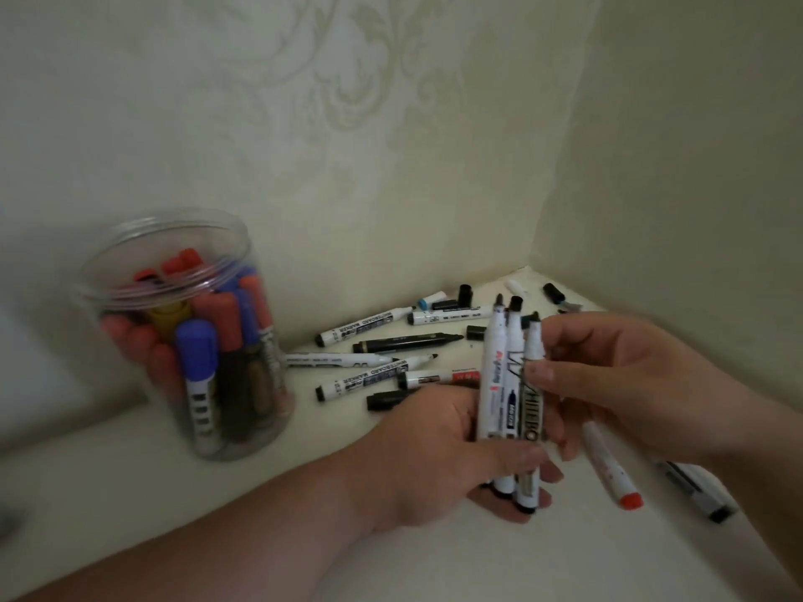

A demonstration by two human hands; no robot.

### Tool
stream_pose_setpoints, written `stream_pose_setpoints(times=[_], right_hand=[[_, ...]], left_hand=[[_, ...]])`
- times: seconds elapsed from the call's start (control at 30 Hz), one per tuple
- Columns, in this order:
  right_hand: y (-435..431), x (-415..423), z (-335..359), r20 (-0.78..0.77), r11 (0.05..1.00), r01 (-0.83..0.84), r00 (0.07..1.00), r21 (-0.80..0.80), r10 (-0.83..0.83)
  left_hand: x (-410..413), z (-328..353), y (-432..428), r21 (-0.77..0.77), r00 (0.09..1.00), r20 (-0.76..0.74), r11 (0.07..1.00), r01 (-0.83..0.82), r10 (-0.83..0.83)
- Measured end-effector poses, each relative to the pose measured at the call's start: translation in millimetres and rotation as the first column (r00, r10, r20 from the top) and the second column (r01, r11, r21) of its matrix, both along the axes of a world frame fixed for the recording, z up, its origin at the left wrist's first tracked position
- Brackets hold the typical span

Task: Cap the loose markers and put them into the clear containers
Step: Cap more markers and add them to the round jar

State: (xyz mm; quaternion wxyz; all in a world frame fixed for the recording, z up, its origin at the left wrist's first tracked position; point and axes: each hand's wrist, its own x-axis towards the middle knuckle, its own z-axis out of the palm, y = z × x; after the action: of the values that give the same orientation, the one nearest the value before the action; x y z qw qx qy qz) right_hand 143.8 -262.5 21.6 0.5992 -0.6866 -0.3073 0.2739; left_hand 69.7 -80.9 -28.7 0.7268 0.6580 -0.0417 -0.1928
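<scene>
Your left grip (439,449) is wrapped round three markers (495,384), thumb across the barrels, holding them upright. Your right grip (630,375) pinches the rightmost one near its tip. All three have white barrels with bare black tips up. One reads "WHITEBO…"; another's red-and-blue label is too small to read. At 11 o'clock, loose markers (373,375) lie scattered on the bench (565,567), two marked "WHITEBOARD MARKER", black caps (465,293) among them. At 4 o'clock, one red-ended marker (612,467). At 9 o'clock, one clear container (130,236) packed with capped blue, red and yellow markers.
</scene>
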Motion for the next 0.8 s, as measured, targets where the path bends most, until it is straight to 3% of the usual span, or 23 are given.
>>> stream_pose_setpoints(times=[0.13,0.33,0.53,0.6,0.67,0.73,0.8], right_hand=[[2,-5,0,0.184,0.989,0.067,0.982,-0.131,-0.042],[6,-19,5,0.314,0.995,0.089,0.947,-0.048,-0.070],[11,-26,2,0.472,0.996,0.029,0.881,-0.087,0.015],[7,-20,3,0.443,0.992,-0.027,0.893,-0.121,0.078],[2,-10,7,0.247,0.987,-0.146,0.956,-0.063,0.157],[-2,10,10,0.091,0.998,-0.059,0.994,-0.005,0.059],[12,28,16,0.293,0.985,0.114,0.953,-0.128,-0.073]], left_hand=[[0,-5,0,0.103,0.997,0.055,0.993,0.056,-0.062],[-4,-7,1,0.219,0.980,0.189,0.976,0.020,-0.063],[-8,-9,-3,0.164,0.970,0.243,0.986,-0.031,-0.009],[-9,-9,-4,0.154,0.966,0.257,0.987,-0.033,-0.008],[-10,-8,-3,0.133,0.962,0.273,0.991,-0.009,-0.028],[-10,-7,0,0.090,0.961,0.276,0.996,-0.014,-0.012],[-11,-6,2,0.009,0.965,0.262,1.000,-0.014,0.011]])
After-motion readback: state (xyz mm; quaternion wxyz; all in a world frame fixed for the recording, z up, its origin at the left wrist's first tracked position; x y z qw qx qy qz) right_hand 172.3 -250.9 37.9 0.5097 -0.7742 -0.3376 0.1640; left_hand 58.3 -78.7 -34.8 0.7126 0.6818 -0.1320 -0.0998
